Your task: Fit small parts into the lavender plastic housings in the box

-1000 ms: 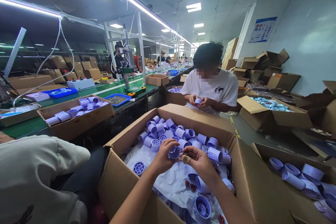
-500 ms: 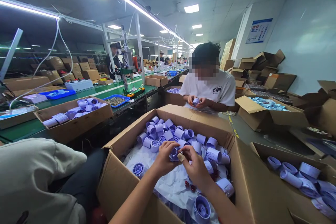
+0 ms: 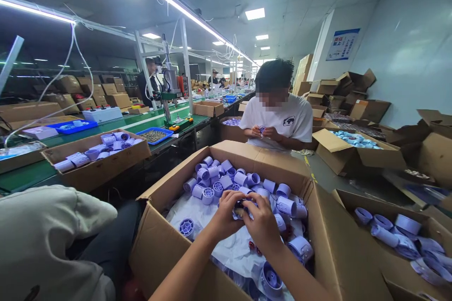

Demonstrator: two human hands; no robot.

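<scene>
Over the large cardboard box [image 3: 169,230], my left hand [image 3: 228,214] and my right hand [image 3: 262,222] meet around a purple plastic cup-shaped part [image 3: 239,205]. Fingers of both hands wrap its sides, with the thumbs at the near side, so most of it is hidden. Whether a smaller piece sits under the right fingers cannot be made out. Below them, many purple cylindrical parts [image 3: 226,181] lie heaped on white sheeting [image 3: 226,249]. One spoked part [image 3: 186,227] rests apart at the left. Small red pieces [image 3: 253,246] lie beneath my right wrist.
Across the box a co-worker in a white shirt [image 3: 278,122] handles a similar part. Boxes of purple parts stand at left [image 3: 95,169] and right [image 3: 356,225]. A green conveyor line [image 3: 165,127] carries a blue tray [image 3: 155,135] and a press [image 3: 171,84].
My right hand has moved in against my left, and its fingers now close over the purple part. The dark small piece seen at my right fingertips is now hidden. The view has shifted slightly.
</scene>
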